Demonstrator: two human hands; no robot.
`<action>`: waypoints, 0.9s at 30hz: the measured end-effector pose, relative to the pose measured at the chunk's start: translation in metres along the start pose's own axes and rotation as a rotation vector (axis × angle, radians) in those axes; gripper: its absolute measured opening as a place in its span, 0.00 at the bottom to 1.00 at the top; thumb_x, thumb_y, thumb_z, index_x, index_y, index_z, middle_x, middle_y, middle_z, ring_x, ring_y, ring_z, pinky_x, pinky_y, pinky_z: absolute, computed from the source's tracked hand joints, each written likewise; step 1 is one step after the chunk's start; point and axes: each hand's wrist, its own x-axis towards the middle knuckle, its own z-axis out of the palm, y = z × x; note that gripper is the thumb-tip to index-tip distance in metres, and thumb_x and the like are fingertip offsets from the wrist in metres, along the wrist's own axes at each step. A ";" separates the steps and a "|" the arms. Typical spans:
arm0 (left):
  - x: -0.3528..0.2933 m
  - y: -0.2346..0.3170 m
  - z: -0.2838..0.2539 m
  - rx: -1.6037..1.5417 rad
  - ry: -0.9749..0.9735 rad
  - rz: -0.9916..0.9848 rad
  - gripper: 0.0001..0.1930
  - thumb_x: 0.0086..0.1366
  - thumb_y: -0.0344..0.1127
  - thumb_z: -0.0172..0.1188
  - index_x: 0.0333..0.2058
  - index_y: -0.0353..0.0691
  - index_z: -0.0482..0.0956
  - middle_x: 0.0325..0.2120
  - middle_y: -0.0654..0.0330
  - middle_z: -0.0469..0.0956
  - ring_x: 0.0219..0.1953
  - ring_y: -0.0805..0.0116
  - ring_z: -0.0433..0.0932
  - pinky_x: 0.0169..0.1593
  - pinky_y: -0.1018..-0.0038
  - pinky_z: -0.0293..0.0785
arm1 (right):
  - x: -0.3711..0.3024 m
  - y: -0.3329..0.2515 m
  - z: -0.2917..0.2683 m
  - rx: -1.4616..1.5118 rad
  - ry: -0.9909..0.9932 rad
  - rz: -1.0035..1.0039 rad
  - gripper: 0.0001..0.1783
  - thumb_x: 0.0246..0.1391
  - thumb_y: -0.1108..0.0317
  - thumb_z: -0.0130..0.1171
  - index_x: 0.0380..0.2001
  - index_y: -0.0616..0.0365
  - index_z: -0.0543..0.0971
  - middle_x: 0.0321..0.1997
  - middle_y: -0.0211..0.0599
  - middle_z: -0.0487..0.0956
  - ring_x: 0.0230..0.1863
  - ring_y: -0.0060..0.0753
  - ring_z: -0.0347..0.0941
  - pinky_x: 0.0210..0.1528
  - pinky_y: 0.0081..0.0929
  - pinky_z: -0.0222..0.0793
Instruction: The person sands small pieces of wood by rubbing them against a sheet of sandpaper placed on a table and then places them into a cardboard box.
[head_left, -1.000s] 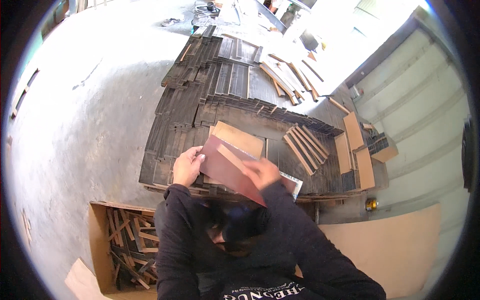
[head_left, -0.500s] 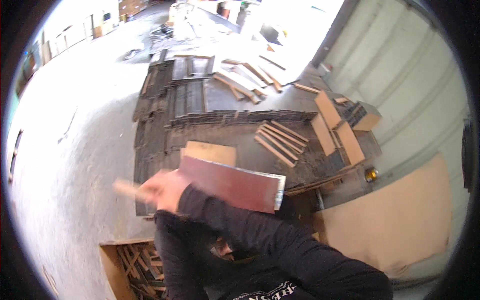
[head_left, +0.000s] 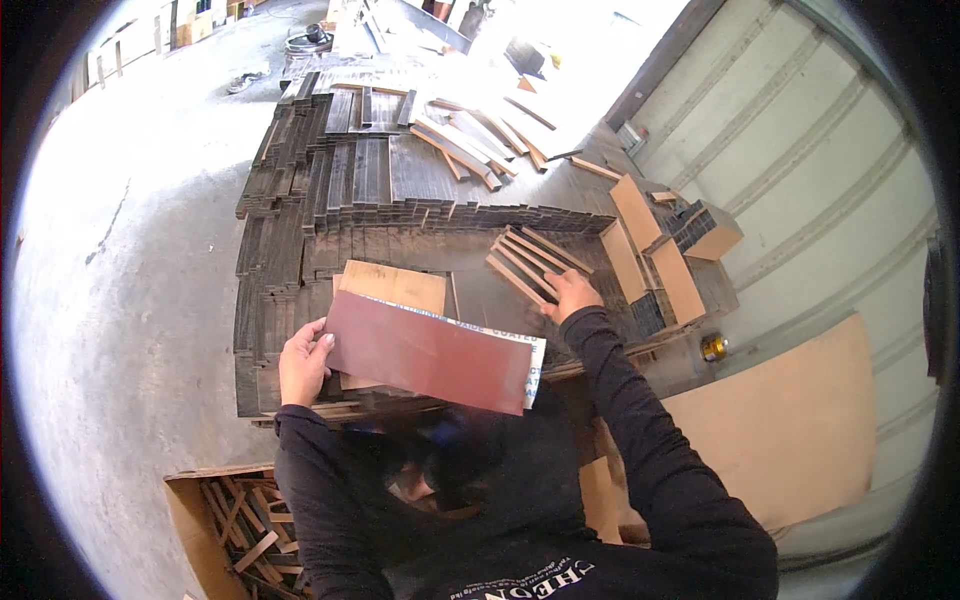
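Observation:
A reddish-brown sheet of sandpaper [head_left: 430, 350] with a white printed backing lies tilted over a light wooden board [head_left: 400, 288]. At its left end my left hand [head_left: 305, 366] is closed, thumb on top, gripping the edge. Farther right, my right hand [head_left: 575, 293] reaches to a small fanned group of thin wooden strips [head_left: 530, 262]. Its thumb and fingers close around the near end of one strip, and the fingertips are partly hidden. Most of the strips lie side by side on the dark work surface [head_left: 460, 285].
Stacked dark boards [head_left: 365, 175] form a step behind the work surface, with loose strips [head_left: 470, 145] on top. Cardboard pieces [head_left: 650, 240] stand at the right. A box of offcuts [head_left: 250, 530] sits on the floor at lower left. A brown sheet [head_left: 780, 430] leans by the wall.
My right hand has moved from beside my left hand, across to the strips on the right. The blurred strip that stuck out leftward from my hands is out of sight.

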 end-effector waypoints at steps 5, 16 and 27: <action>-0.001 0.003 0.001 0.044 0.012 -0.004 0.15 0.57 0.30 0.53 0.44 0.36 0.73 0.20 0.66 0.74 0.15 0.84 0.64 0.19 0.84 0.62 | -0.017 0.009 0.024 -0.037 0.166 -0.342 0.23 0.41 0.59 0.61 0.44 0.49 0.72 0.38 0.34 0.70 0.40 0.40 0.70 0.42 0.37 0.67; -0.004 0.010 0.002 0.048 0.001 -0.028 0.16 0.57 0.31 0.54 0.45 0.36 0.73 0.20 0.64 0.75 0.15 0.83 0.64 0.19 0.82 0.62 | 0.012 0.033 -0.003 0.156 -0.072 -0.132 0.15 0.45 0.59 0.56 0.35 0.54 0.78 0.32 0.45 0.73 0.36 0.46 0.71 0.40 0.37 0.67; -0.005 0.001 0.003 0.178 0.079 0.016 0.15 0.55 0.35 0.56 0.43 0.42 0.75 0.21 0.60 0.77 0.19 0.75 0.72 0.27 0.77 0.68 | -0.048 -0.092 -0.023 0.422 -0.057 -0.382 0.11 0.44 0.69 0.55 0.34 0.58 0.77 0.28 0.39 0.76 0.26 0.39 0.75 0.29 0.29 0.70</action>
